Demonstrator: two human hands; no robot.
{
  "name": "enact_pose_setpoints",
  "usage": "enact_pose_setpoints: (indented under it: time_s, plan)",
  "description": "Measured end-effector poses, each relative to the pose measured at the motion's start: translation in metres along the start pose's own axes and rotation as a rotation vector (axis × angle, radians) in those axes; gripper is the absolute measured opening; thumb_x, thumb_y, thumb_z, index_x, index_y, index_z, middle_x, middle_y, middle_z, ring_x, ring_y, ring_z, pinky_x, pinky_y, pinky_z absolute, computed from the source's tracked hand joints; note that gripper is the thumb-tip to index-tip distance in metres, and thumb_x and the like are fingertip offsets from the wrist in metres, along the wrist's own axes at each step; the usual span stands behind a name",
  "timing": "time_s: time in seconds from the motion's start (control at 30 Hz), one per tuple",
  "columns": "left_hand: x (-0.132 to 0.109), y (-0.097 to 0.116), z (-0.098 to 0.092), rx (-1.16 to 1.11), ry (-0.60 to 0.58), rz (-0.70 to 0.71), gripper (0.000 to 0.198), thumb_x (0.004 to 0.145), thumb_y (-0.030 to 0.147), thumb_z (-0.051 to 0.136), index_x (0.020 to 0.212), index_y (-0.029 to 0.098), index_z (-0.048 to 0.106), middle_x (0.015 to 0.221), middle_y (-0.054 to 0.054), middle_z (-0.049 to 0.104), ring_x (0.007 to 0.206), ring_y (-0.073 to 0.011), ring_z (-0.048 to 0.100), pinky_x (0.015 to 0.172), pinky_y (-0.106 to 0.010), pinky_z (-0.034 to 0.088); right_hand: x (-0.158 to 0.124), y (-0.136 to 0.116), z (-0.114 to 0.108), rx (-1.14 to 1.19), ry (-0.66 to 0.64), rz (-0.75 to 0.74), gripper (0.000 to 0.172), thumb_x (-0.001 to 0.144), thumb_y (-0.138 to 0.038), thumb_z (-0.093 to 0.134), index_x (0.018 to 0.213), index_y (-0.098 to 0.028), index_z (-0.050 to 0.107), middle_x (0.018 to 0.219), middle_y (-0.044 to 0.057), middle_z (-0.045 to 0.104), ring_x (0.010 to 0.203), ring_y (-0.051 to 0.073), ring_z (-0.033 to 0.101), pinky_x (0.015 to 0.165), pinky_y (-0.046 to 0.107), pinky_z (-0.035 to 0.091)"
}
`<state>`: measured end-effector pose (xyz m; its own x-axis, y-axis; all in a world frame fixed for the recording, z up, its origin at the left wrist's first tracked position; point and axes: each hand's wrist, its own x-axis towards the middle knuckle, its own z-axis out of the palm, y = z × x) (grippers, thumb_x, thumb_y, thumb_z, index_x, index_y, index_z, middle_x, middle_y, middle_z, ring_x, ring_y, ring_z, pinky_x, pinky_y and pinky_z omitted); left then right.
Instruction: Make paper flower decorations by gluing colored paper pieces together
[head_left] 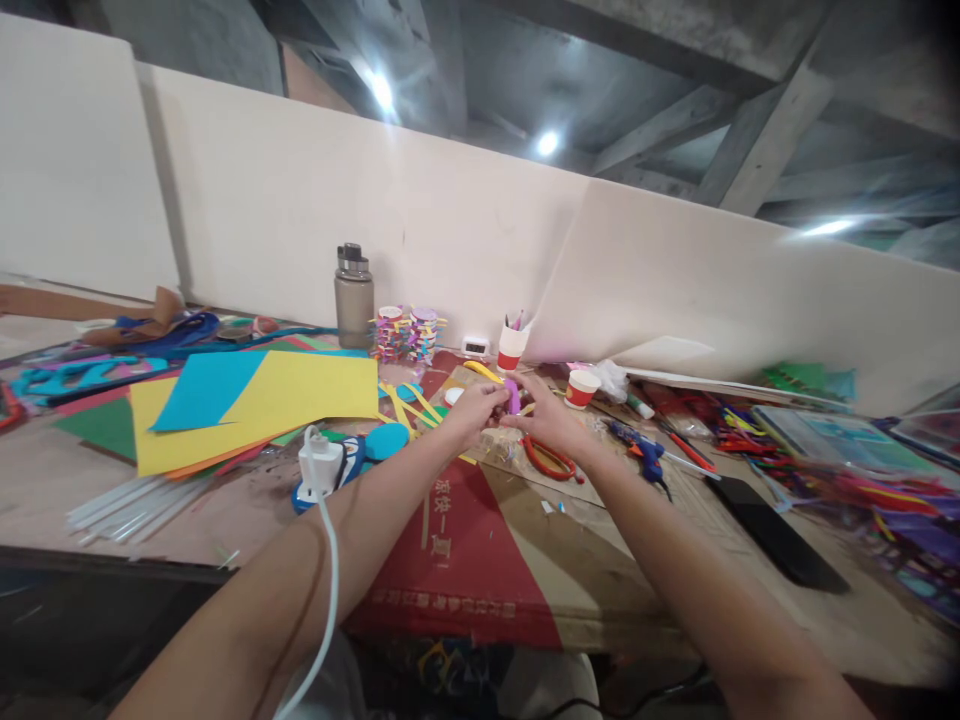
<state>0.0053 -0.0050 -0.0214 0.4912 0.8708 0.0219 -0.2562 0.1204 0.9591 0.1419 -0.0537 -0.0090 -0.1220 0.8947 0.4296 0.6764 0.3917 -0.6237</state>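
Over the middle of the cardboard (517, 540), my left hand (480, 412) is closed on a small purple piece (512, 396). My right hand (547, 415) is at the right side of that piece, its fingers curved around it; whether they press on it is too small to tell. A yellow strip (484, 371) lies just behind my left hand. Red pipe cleaners (547, 460) lie below my right hand. A red and white paper cup (581, 388) stands to the right of my hands, and another cup (512, 348) with pens stands behind them.
Coloured sheets (300, 395), a white plug (321, 465) with its cable and a bottle (354, 300) are at left. Two decorated cup stacks (422, 335) stand behind. A blue glue gun (646, 455), black phone (776, 530) and plastic box (832, 440) lie at right.
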Motion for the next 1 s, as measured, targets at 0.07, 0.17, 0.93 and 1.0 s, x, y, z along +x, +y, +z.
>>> enact_pose_setpoints:
  time_s: [0.07, 0.17, 0.93, 1.0]
  plan:
    - [-0.001, -0.001, 0.0, 0.015, -0.019, -0.019, 0.017, 0.073, 0.019, 0.062, 0.06, 0.014, 0.053, 0.047, 0.005, 0.045, 0.039, -0.0037, 0.038, 0.041, -0.017, 0.024, 0.0, 0.001, -0.002, -0.007, -0.024, -0.002, 0.051, 0.072, -0.028, 0.07, 0.121, -0.023, 0.057, 0.119, 0.008, 0.058, 0.106, 0.02, 0.055, 0.091, 0.036, 0.045]
    - [-0.001, -0.002, 0.001, -0.003, -0.037, -0.013, 0.019, 0.071, 0.02, 0.065, 0.059, 0.014, 0.052, 0.046, 0.005, 0.044, 0.039, -0.0034, 0.036, 0.041, -0.017, 0.024, -0.001, 0.0, 0.0, 0.046, -0.016, 0.023, 0.046, 0.072, -0.03, 0.069, 0.116, -0.021, 0.057, 0.113, 0.007, 0.06, 0.093, 0.017, 0.058, 0.084, 0.034, 0.048]
    - [-0.008, 0.0, 0.008, -0.144, 0.188, 0.105, 0.005, 0.078, 0.018, 0.059, 0.078, 0.015, 0.056, 0.072, 0.0, 0.06, 0.056, -0.0064, 0.052, 0.054, -0.02, 0.037, 0.09, 0.047, -0.031, 0.038, 0.467, 0.208, 0.03, 0.078, -0.029, 0.053, 0.101, -0.013, 0.064, 0.081, 0.005, 0.067, 0.064, 0.014, 0.057, 0.061, 0.028, 0.047]
    - [-0.01, -0.002, 0.009, 0.029, 0.164, 0.152, 0.004, 0.079, 0.017, 0.054, 0.079, 0.015, 0.058, 0.071, 0.0, 0.059, 0.056, -0.0077, 0.051, 0.055, -0.021, 0.037, 0.116, 0.057, -0.046, -0.142, 0.473, 0.209, 0.025, 0.079, -0.022, 0.051, 0.097, -0.014, 0.066, 0.083, 0.007, 0.068, 0.068, 0.016, 0.058, 0.067, 0.029, 0.047]
